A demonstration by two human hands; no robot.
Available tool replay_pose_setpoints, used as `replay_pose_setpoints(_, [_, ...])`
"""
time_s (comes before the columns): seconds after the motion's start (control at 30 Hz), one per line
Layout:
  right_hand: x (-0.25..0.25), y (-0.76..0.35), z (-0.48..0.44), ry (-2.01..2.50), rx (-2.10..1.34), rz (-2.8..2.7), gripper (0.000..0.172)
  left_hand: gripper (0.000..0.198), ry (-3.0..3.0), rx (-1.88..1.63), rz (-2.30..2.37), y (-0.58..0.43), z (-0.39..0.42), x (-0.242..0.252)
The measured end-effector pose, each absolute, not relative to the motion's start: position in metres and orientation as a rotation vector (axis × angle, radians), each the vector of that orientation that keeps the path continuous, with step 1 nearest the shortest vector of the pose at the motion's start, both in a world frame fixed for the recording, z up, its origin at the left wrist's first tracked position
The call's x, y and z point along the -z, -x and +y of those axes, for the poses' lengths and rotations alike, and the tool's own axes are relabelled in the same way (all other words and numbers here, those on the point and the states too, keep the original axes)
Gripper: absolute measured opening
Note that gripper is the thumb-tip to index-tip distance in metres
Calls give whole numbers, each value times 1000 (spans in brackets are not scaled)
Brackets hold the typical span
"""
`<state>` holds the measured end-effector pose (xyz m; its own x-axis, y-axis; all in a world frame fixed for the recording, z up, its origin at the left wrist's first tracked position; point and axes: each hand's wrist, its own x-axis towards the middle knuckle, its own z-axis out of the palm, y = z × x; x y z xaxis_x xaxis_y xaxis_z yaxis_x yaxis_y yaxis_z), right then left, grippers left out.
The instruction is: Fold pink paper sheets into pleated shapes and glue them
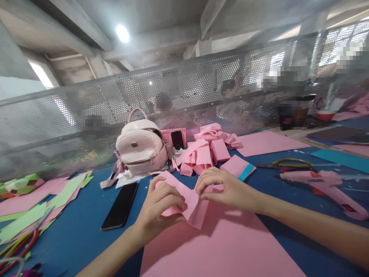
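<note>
Between my two hands is a folded piece of pink paper (191, 202), creased down its middle and held above a large pink sheet (221, 246) on the blue table. My left hand (163, 202) grips its left part, thumb below and fingers on top. The fingers of my right hand (215, 184) pinch its right part near the crease. Just beyond my right hand lies a pink piece with a blue strip (246, 172). A heap of folded pink paper pieces (198, 156) sits behind both hands.
A black phone (120, 207) lies left of my left hand, before a pale pink backpack (142, 148). Green and pink sheets (62, 192) and scissors (29, 238) are at the left. A pink glue gun (325, 184) and yellow-handled scissors (291, 163) lie right. A perforated metal screen (115, 96) stands behind.
</note>
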<state>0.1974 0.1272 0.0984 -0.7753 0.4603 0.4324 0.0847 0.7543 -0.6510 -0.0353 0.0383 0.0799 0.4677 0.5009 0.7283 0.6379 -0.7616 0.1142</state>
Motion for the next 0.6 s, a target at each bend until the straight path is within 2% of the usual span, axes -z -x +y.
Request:
replay_pose_setpoints(0.13, [-100, -200, 126, 446, -840, -2352, 5, 19, 2542, 1201, -1038, 35, 37, -80])
replay_pose_setpoints(0.33, [-97, -204, 121, 549, -995, -2276, 8, 38, 2603, 1088, -1119, 27, 29, -79])
replay_pose_setpoints(0.4, [-96, -206, 121, 587, -1024, -2248, 9, 56, 2622, 1010, -1159, 26, 29, -75])
replay_pose_setpoints(0.53, [-95, -209, 127, 614, -1070, -2223, 12, 103, 2657, 857, -1239, 29, 34, -62])
replay_pose_setpoints(0.6, [-92, -210, 132, 608, -1113, -2206, 15, 118, 2670, 851, -1273, 31, 38, -55])
